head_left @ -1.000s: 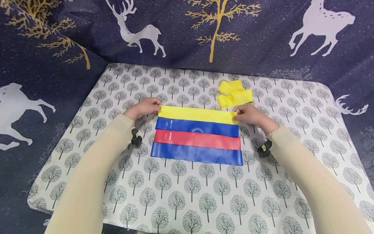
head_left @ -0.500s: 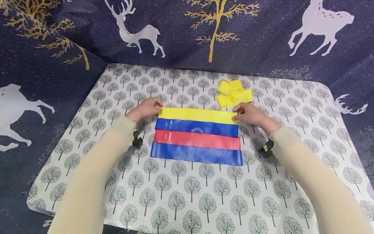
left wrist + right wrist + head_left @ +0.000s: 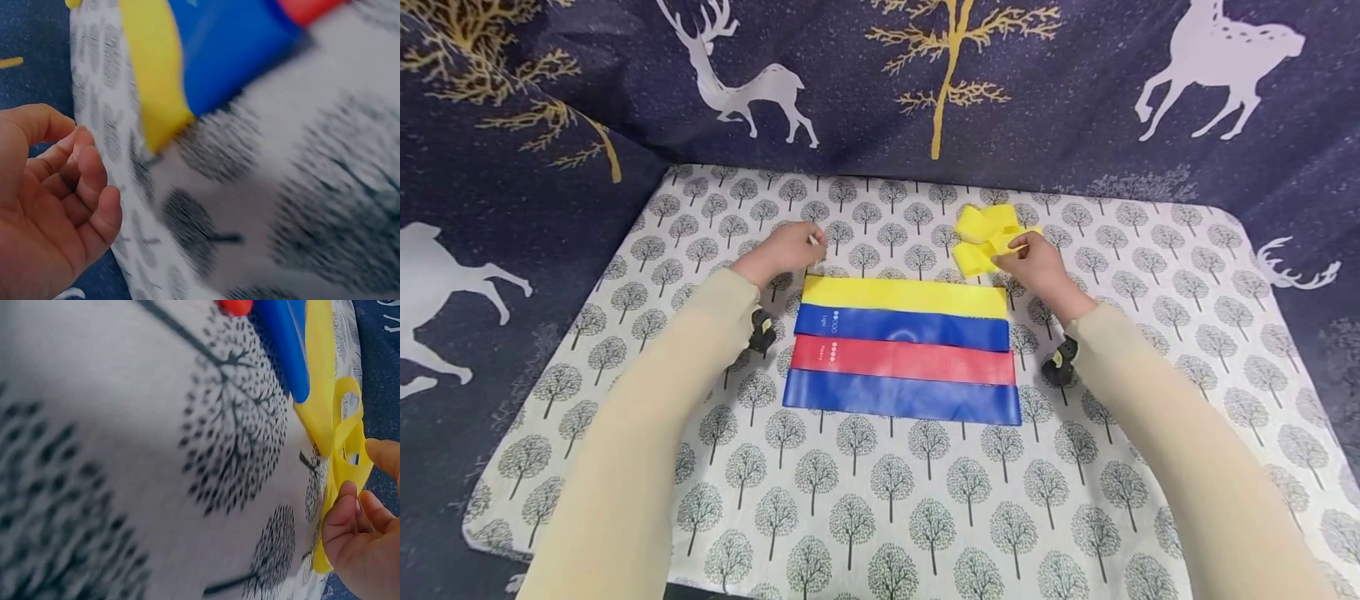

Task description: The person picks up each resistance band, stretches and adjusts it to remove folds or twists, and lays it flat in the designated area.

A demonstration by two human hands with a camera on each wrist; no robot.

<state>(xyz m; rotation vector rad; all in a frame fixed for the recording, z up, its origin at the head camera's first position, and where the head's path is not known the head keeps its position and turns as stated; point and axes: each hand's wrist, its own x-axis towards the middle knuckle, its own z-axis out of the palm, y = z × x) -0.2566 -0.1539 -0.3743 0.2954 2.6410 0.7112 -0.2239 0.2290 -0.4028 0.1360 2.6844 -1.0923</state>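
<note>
Flat resistance bands lie in overlapping rows on the table: a yellow band [image 3: 904, 295] farthest away, a blue band [image 3: 940, 330] marked "Light", a red band [image 3: 917, 362] marked "Heavy", and another blue band [image 3: 902, 397] nearest. My left hand [image 3: 786, 248] hovers just beyond the yellow band's left end, holding nothing; its fingers [image 3: 94, 172] are loosely bent in the left wrist view. At a loosely folded yellow band [image 3: 983, 225], my right hand [image 3: 1036, 265] reaches over the near right part. In the right wrist view its fingertips [image 3: 347, 489] overlap that yellow loop, with thumb and fingers apart.
A white cloth with a tree print covers the table [image 3: 880, 500]. Behind and to the left hangs a dark blue curtain [image 3: 850, 50] with deer and golden trees. A small black camera sits on each wrist.
Both hands have let go of the flat yellow band's ends, and it now lies on the table. The left hand rose away; the right hand moved up to the folded yellow band.
</note>
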